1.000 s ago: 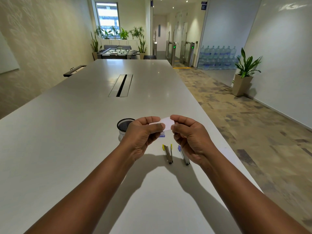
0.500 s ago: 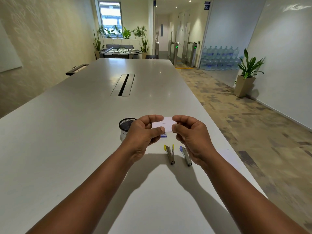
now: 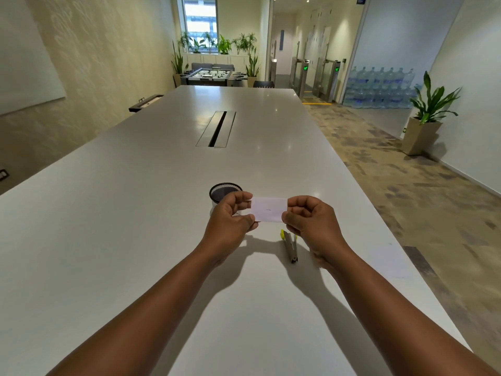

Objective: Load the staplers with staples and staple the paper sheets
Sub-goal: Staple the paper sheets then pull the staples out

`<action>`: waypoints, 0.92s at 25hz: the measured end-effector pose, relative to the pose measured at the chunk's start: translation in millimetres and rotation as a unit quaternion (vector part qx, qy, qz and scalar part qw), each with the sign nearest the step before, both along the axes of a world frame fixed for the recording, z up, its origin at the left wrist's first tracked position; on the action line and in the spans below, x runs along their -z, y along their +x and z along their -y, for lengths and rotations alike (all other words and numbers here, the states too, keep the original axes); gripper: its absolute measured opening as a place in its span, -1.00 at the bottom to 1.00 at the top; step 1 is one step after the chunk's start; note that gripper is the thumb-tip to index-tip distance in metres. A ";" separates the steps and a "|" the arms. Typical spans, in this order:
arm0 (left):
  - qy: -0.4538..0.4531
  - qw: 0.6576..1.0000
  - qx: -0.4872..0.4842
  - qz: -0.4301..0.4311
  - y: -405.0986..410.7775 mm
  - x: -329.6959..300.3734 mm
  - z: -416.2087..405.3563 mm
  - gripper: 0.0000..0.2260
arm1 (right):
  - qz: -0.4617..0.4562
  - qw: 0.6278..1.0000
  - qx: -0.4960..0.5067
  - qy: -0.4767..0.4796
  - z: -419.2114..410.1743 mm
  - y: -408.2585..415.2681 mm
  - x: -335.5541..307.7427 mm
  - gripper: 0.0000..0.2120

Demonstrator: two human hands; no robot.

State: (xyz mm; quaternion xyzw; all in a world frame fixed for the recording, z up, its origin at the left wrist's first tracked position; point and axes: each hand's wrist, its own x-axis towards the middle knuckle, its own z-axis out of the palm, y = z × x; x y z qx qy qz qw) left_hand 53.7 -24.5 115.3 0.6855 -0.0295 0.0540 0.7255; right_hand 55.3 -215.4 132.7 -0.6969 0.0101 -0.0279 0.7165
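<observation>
A small white paper sheet is held up above the table between both hands, flat side toward me, with a tiny dark mark near its middle. My left hand pinches its left edge and my right hand pinches its right edge. Below the paper, a yellow-tipped stapler lies open on the white table. My right hand hides the second stapler seen earlier.
A black mesh cup stands just behind my left hand. A cable slot runs along the table's middle. The table's right edge is close to my right arm, with carpeted floor and a potted plant beyond.
The hands have drawn apart, so more of the paper shows flat between them. The view tilted up a little. The blue stapler and the small blue item behind the paper are now hidden.
</observation>
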 end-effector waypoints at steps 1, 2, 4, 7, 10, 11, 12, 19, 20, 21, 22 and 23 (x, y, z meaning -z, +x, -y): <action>-0.007 1.000 -0.008 -0.001 2.2 6.4 -4.0 -0.64 | -0.001 1.000 0.004 -0.013 -3.9 2.2 1.9 -0.80; -0.008 1.000 -0.022 -0.002 4.4 12.6 -8.6 -0.64 | -0.001 0.999 0.011 -0.031 -8.4 5.0 3.7 -0.80; 0.027 0.997 -0.076 -0.006 9.8 25.7 -20.0 -0.66 | 0.011 0.997 0.030 -0.074 -15.4 10.9 5.9 -0.78; 0.185 0.970 -0.158 -0.021 19.6 47.9 -47.3 -0.70 | 0.074 0.984 0.041 -0.156 -24.8 21.9 2.1 -0.71; 0.402 0.902 -0.154 -0.043 32.8 65.1 -79.3 -0.74 | 0.160 0.962 0.030 -0.219 -39.1 36.4 -10.3 -0.65; 0.450 0.880 -0.148 -0.042 36.1 68.8 -87.7 -0.75 | 0.185 0.954 0.026 -0.233 -46.0 42.5 -13.9 -0.65; 0.491 0.859 -0.141 -0.035 37.7 71.6 -94.6 -0.75 | 0.206 0.946 0.019 -0.249 -54.5 49.6 -16.9 -0.67; 0.574 0.802 -0.154 0.056 39.1 92.4 -106.2 -0.83 | 0.259 0.850 -0.052 -0.456 -103.3 89.5 -12.4 -0.69; 0.574 0.802 -0.156 0.058 40.0 92.9 -106.8 -0.83 | 0.253 0.839 -0.062 -0.477 -107.3 93.6 -10.4 -0.74; 0.572 0.802 -0.157 0.061 40.8 93.6 -107.5 -0.83 | 0.245 0.831 -0.074 -0.495 -111.1 96.7 -8.1 -0.79; 0.570 0.804 -0.158 0.062 41.2 94.5 -108.5 -0.83 | 0.237 0.823 -0.085 -0.509 -115.4 98.6 -5.5 -0.82; 0.567 0.806 -0.159 0.064 41.7 95.4 -109.2 -0.83 | 0.234 0.815 -0.096 -0.522 -118.8 100.1 -2.7 -0.84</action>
